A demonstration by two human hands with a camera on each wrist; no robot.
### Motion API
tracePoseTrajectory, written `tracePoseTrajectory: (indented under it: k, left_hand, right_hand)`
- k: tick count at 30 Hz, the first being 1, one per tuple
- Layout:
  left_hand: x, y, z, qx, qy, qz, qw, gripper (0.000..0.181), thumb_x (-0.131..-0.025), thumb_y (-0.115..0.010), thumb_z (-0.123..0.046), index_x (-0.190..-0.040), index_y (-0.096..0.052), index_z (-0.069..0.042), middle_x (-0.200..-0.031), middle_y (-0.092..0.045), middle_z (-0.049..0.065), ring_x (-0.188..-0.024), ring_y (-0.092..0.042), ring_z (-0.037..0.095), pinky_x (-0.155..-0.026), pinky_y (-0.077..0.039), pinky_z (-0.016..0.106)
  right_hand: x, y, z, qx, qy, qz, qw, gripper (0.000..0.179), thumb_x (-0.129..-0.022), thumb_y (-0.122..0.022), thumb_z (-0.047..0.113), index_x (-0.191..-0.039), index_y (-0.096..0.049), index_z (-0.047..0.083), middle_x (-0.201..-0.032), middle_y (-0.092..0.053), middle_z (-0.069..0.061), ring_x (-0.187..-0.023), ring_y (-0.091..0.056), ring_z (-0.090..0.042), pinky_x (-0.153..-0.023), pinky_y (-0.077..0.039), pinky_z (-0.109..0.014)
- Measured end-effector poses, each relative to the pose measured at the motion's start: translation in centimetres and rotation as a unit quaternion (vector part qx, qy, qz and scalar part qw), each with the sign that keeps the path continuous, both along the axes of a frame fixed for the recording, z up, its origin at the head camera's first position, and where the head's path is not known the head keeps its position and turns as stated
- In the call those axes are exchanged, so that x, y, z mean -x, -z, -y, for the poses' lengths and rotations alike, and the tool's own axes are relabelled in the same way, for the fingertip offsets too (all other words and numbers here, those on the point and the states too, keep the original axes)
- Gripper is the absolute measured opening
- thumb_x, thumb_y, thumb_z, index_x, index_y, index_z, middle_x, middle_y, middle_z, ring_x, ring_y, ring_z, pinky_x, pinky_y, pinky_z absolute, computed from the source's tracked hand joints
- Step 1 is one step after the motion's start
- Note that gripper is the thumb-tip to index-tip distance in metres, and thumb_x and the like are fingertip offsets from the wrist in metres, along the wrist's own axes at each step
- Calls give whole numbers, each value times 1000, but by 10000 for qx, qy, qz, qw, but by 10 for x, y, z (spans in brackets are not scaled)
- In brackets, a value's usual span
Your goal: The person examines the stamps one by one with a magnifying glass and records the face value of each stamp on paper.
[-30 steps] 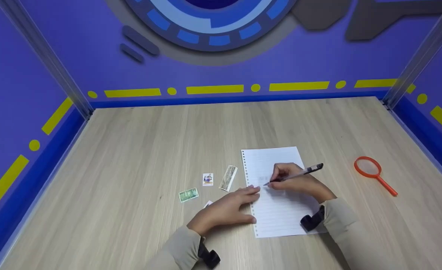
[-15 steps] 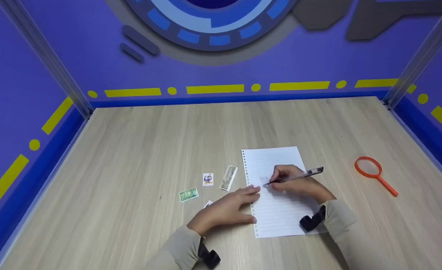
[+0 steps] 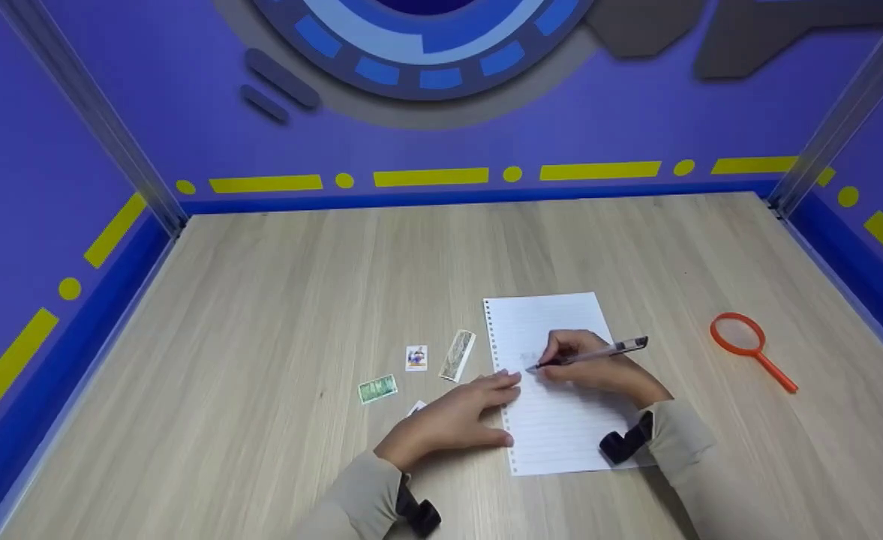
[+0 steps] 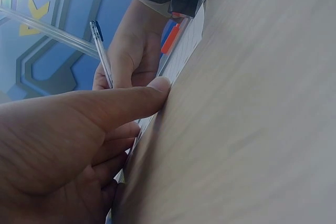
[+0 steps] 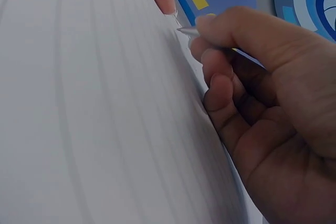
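Note:
A lined sheet of paper (image 3: 554,435) with punched holes down its left edge lies on the table. My right hand (image 3: 599,367) pinches a clear-barrelled pen (image 3: 621,346), whose tip is at the paper, left of its middle. Faint marks show just above the tip. In the right wrist view the pen tip (image 5: 185,30) points at the sheet, with thumb and fingers curled round the barrel. My left hand (image 3: 460,416) rests on the sheet's left edge with its fingers extended and thumb apart; in the left wrist view its thumb (image 4: 142,100) touches the paper's edge.
Left of the sheet lie a long grey stamp-like slip (image 3: 457,355), a small picture stamp (image 3: 416,358) and a green stamp (image 3: 377,389). Another slip (image 3: 416,407) is partly hidden by the left hand. An orange magnifying glass (image 3: 754,351) lies to the right. Blue panels surround the table.
My right hand has dipped very slightly with the pen, whose rear end sits a little lower. The left hand keeps its place on the paper's edge.

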State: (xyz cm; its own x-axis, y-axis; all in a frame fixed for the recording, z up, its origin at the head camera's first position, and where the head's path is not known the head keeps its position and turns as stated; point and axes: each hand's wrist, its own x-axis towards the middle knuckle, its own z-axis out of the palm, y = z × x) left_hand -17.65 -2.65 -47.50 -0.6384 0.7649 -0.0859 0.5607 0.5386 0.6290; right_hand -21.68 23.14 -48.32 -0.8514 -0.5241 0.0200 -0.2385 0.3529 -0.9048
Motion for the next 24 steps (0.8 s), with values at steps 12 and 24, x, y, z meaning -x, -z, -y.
tracePoseTrajectory:
  k: [12, 24]
  left_hand:
    - [0, 0, 0, -23, -9, -18, 10000, 67, -85, -72, -27, -142, -45, -6, -155, -35, -1, -146, -26, 18, -120, -22, 29]
    - [0, -1, -1, 1, -28, -32, 10000, 67, -84, -72, -26, -142, -46, -6, -155, -35, 0, -146, -27, 19, -120, -22, 29]
  right_hand:
    - [-1, 0, 0, 31, -148, 157, 9998, 7, -83, -68, 1, -86, -62, -2, -81, -64, 5, -73, -56, -4, -65, -44, -15]
    - [0, 0, 0, -36, -132, 347, 9993, 11, -82, -69, 4, -86, -62, -3, -80, -65, 6, -71, -55, -3, -63, -43, -14]
